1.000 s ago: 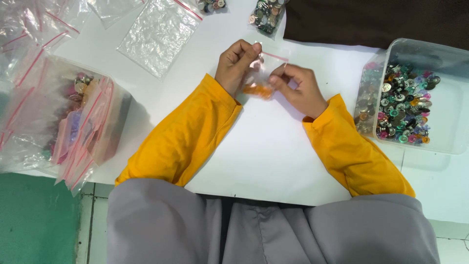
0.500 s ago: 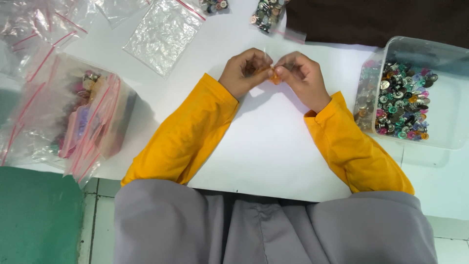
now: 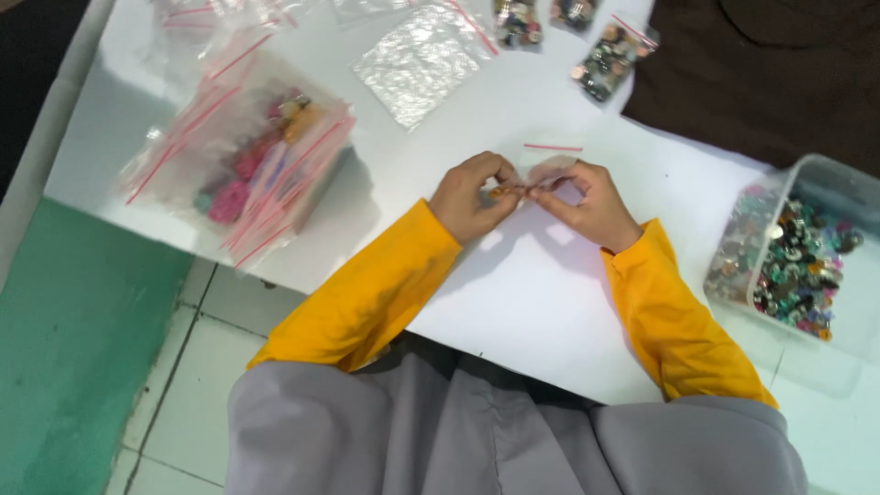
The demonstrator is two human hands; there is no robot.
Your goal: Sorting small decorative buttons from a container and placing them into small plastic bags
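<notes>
Both hands, left (image 3: pixel 472 195) and right (image 3: pixel 587 200), pinch a small clear red-striped zip bag (image 3: pixel 547 165) over the white table (image 3: pixel 513 293). Stuffed clear bags (image 3: pixel 247 156) lie at left, a clear plastic tub of colourful trinkets (image 3: pixel 797 257) at right. Since a second ago, the bag sits lower between closed fingers.

White table (image 3: pixel 513 312), pile of zip bags (image 3: pixel 243 160), clear tub of trinkets (image 3: pixel 807 261), dark cloth (image 3: pixel 761 73)
</notes>
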